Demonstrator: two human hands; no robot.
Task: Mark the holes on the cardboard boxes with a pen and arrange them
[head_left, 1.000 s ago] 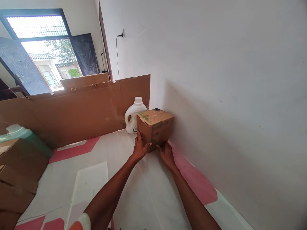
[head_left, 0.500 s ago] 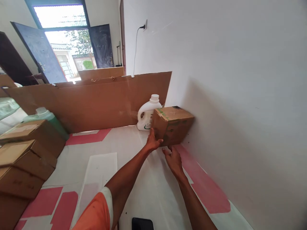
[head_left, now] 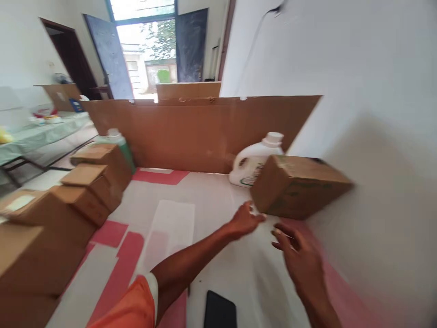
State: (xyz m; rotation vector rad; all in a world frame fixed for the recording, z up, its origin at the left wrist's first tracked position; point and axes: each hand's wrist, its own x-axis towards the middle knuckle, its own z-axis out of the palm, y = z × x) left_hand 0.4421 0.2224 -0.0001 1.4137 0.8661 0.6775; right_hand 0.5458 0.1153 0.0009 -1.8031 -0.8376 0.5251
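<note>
A brown cardboard box (head_left: 300,193) stands on the white table surface (head_left: 218,273), close against the wall at the right. My left hand (head_left: 246,219) is just in front of its lower left corner, thumb and fingers apart, with nothing held. Nearer to me, my right hand (head_left: 302,255) hangs below the box's front side; its fingers are loosely bent, apart and without a thing between them. Behind the box's left end, and partly hidden by it, stands a white jug-shaped bottle (head_left: 252,157) with a handle and white cap.
A dark phone (head_left: 220,310) lies near the front edge. Several cardboard boxes (head_left: 85,196) line the left side, with a green-liquid bottle (head_left: 126,152) behind them. A tall cardboard sheet (head_left: 191,136) closes the back. The white wall (head_left: 385,136) bounds the right.
My left hand has come off the box, and both hands have drawn back towards me. The box stays by the wall. The view has turned left, showing more of the boxes there.
</note>
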